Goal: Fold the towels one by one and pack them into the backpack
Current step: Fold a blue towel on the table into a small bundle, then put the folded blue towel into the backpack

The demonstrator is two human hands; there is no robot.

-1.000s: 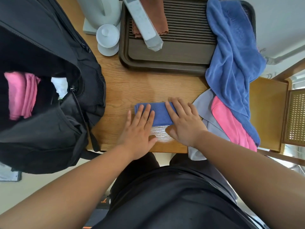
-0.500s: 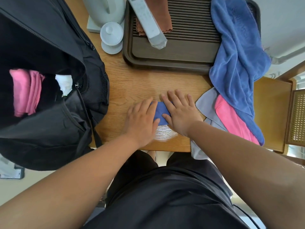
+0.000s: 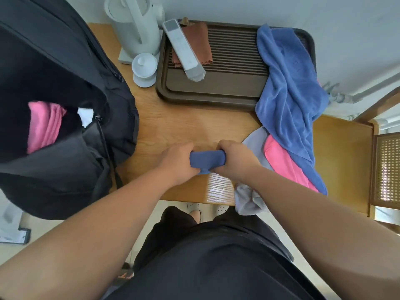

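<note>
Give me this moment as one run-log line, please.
left hand: grips folded blue towel | right hand: grips same towel | backpack: open, pink towel inside | large blue towel: unfolded, draped over tray

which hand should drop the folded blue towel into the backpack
Left, probably. The left hand grips the end of the folded blue towel nearer the open backpack, which sits on that side; the right hand would have to cross over.
</note>
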